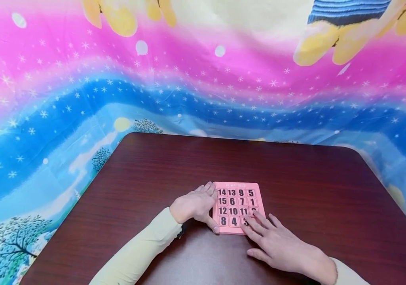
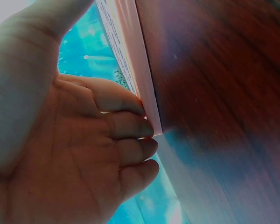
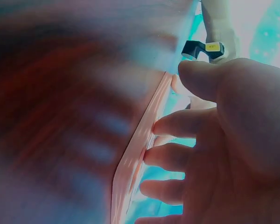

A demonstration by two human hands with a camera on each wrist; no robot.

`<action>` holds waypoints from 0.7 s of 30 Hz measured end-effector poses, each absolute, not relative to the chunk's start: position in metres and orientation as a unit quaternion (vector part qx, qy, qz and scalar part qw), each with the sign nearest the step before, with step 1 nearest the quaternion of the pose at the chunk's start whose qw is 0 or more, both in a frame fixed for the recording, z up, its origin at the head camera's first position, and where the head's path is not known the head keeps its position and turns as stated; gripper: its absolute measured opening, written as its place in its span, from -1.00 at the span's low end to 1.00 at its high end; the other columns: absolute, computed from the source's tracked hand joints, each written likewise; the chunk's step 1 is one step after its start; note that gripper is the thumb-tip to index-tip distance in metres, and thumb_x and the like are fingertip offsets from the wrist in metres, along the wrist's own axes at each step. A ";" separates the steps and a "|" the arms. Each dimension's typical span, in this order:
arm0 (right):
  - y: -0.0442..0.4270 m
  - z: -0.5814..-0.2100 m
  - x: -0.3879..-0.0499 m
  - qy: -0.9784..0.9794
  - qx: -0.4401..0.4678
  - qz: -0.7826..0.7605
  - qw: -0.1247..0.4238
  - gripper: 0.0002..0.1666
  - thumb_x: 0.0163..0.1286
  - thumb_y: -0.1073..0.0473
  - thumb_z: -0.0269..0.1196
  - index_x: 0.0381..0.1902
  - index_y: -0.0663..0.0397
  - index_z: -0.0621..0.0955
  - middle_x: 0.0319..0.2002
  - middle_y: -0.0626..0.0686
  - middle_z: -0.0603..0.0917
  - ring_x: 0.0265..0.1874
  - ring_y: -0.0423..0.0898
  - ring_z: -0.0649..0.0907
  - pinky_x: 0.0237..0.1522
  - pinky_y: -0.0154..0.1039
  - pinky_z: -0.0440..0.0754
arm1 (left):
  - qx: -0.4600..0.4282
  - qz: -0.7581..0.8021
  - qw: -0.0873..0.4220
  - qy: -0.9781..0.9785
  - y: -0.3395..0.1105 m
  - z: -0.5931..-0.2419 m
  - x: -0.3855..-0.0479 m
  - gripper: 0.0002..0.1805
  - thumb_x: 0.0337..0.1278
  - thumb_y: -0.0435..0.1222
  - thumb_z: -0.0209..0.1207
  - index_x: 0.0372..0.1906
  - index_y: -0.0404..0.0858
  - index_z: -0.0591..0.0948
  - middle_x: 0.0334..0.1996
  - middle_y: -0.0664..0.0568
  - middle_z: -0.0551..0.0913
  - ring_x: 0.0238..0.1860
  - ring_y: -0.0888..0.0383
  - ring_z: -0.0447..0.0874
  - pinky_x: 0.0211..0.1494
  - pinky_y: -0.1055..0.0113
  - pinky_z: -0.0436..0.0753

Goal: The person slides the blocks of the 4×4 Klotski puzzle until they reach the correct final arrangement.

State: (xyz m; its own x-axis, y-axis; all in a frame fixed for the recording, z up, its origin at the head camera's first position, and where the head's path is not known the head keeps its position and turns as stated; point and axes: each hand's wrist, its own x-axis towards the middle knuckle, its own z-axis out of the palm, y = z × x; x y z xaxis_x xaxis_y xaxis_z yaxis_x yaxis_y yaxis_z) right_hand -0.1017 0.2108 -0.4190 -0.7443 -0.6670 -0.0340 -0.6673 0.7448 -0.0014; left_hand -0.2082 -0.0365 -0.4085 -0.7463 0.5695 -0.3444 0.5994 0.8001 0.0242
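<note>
Fingers [image 1: 257, 227] at thin rectangular pink number board [image 1: 236, 206], glossy woodgrain table [image 1: 174, 166]

in front of you is a dark reddish-brown table [image 1: 167, 166] with wood grain, rounded far corners and a pale sheen on the side nearest you. directly on it lies a pink number board [image 1: 236, 206], flat and well apart from the far edge.

Lower-right tiles [image 1: 253, 209] partly hidden by right hand [image 1: 283, 246], blurred title [image 1: 236, 185]
</note>
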 end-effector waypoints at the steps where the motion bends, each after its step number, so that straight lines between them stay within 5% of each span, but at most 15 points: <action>1: 0.212 -0.419 -0.102 0.934 -0.356 0.002 0.018 -0.28 0.45 -0.33 0.02 0.38 -0.06 0.46 0.38 0.10 0.46 0.43 0.22 0.34 0.31 0.35 0.34 | 0.313 -0.045 0.170 0.934 -0.036 -0.409 -0.208 0.40 -0.35 0.43 0.33 0.53 -0.34 0.09 0.57 -0.19 -0.02 0.60 -0.03 -0.11 0.65 0.21 0.01; 21: 0.241 -0.414 -0.106 0.941 -0.334 -0.033 0.050 -0.32 0.43 -0.35 0.03 0.35 -0.16 0.49 0.39 0.00 0.46 0.44 0.21 0.34 0.30 0.40 0.29 | 0.309 -0.036 0.179 0.933 -0.037 -0.409 -0.209 0.40 -0.33 0.43 0.33 0.54 -0.34 0.07 0.58 -0.18 -0.05 0.61 -0.02 -0.14 0.65 0.21 0.00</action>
